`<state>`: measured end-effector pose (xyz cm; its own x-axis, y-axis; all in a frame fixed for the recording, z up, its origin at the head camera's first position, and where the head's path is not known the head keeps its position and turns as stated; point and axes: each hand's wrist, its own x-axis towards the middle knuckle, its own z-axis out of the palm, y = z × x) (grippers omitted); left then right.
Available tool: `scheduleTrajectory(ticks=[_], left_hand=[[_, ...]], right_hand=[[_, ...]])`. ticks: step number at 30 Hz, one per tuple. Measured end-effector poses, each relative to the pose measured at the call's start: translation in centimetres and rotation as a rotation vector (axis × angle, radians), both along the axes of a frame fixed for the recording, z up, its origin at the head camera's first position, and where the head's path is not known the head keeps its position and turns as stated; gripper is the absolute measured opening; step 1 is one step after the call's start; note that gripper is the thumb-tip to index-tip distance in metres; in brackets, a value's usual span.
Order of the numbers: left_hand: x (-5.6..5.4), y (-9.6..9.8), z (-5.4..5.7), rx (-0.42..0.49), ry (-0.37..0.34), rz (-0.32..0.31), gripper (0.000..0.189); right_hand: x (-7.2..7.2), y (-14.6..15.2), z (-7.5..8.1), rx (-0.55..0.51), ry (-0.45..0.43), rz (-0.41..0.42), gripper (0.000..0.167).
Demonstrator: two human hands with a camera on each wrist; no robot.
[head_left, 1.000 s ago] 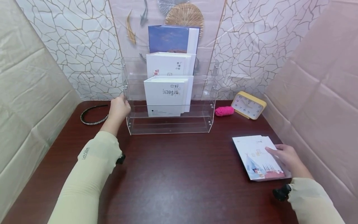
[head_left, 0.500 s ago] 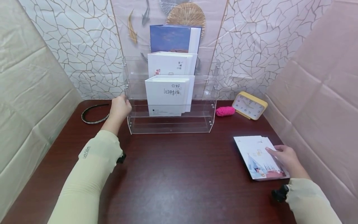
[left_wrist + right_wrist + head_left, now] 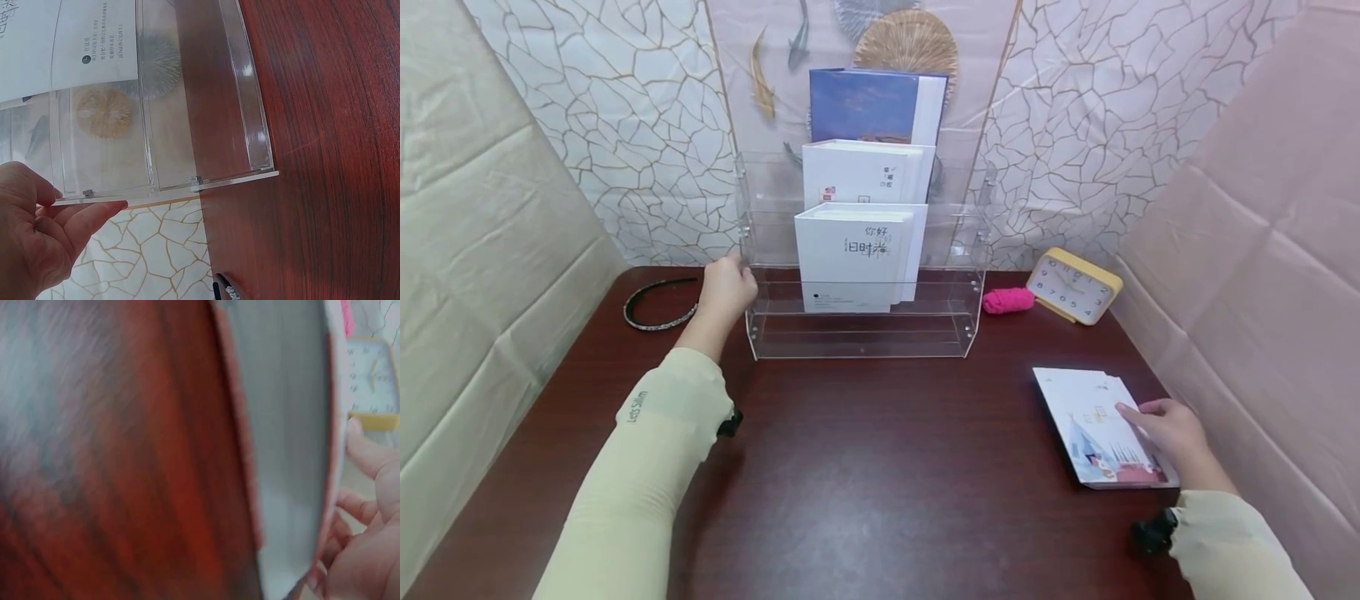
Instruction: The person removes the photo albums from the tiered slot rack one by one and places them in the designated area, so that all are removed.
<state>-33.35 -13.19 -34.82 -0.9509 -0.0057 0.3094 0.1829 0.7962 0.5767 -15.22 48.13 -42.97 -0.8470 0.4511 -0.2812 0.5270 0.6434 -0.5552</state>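
Observation:
A clear acrylic tiered rack (image 3: 857,343) stands at the back of the dark table. My left hand (image 3: 726,286) grips its left side panel; in the left wrist view, thumb and fingers pinch the panel edge (image 3: 94,199). At the right, my right hand (image 3: 1176,432) holds a white book (image 3: 1090,425) with a tent drawing, thumb on the cover. Its blurred page block (image 3: 287,450) faces the right wrist camera. A white book (image 3: 846,262) leans in the rack's front tier, another white one (image 3: 842,175) behind it, and a tall blue book (image 3: 865,104) at the back.
A pink yarn bundle (image 3: 1008,301) and a yellow alarm clock (image 3: 1073,285) stand right of the rack. To its left lies a dark headband (image 3: 658,326). Fabric walls enclose the table (image 3: 865,475) at the back and both sides.
The whole head view has shifted slightly, so the scene sits a little further right. Both hands keep their holds, and the rack's books stay as they were.

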Motion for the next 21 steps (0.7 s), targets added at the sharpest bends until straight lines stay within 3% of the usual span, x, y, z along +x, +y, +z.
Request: scheduleTrajectory(ticks=[2,6,9,14,17,21], left_hand=[[-0.1,0.0,0.1,0.004,-0.003,0.002,0.035],[-0.3,-0.1,0.2,0.018,-0.018,0.008,0.036],[-0.4,-0.2,0.2,0.029,-0.027,0.015,0.036],[-0.4,-0.2,0.3,0.033,-0.021,0.016,0.034],[-0.5,-0.2,0.2,0.034,-0.014,0.01,0.033],[-0.5,-0.2,0.0,0.044,-0.024,0.008,0.033]], right_hand=[[-0.5,-0.6,0.7,0.03,0.051,0.006,0.09],[-2.5,-3.0,3.4,0.072,0.296,0.04,0.074],[-4.7,-6.0,6.3,0.035,0.498,0.076,0.065],[-9.1,-12.7,10.8,-0.067,0.762,0.16,0.049],[-11.5,-16.8,12.2,-0.154,0.849,0.268,0.045],[-14.1,-21.6,12.7,-0.262,0.842,0.378,0.049]])
